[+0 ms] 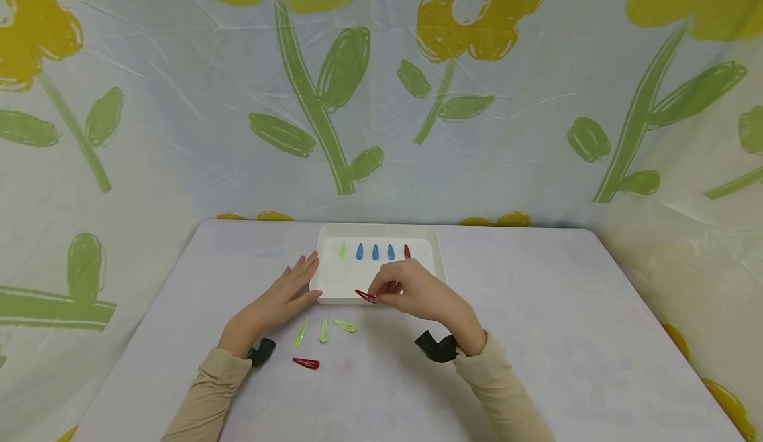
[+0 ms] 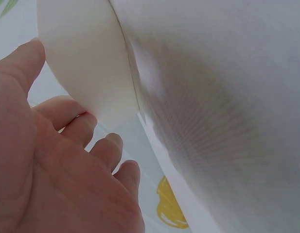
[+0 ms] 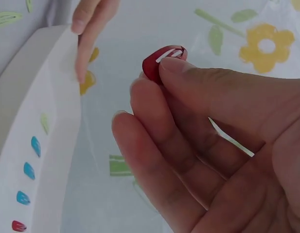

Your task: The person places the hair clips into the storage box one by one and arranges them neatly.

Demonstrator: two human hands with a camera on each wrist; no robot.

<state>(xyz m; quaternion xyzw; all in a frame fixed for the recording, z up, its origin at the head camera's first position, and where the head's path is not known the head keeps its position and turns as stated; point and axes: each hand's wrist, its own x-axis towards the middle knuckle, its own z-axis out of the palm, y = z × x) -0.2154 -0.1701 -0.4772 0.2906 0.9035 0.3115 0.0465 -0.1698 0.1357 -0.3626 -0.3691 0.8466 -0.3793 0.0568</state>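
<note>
My right hand [image 1: 417, 289] pinches a red snap hair clip [image 3: 162, 60] between thumb and fingers, above the near rim of a white tray [image 1: 340, 283]. My left hand [image 1: 280, 299] rests against the tray's left side with its fingers extended; in the left wrist view the fingertips [image 2: 84, 124] touch the tray wall. Inside the tray, a row runs along the far side: a green hair clip [image 1: 342, 250], three blue hair clips [image 1: 375, 252] and a red hair clip [image 1: 407, 251]. The right hand hides part of the tray's near right area.
On the table [image 1: 536, 336] in front of the tray lie three green hair clips [image 1: 324, 331] and another red hair clip [image 1: 306, 363]. A flowered cloth [image 1: 226, 84] hangs behind and beside the table. Dark bands [image 1: 437, 347] are on both wrists.
</note>
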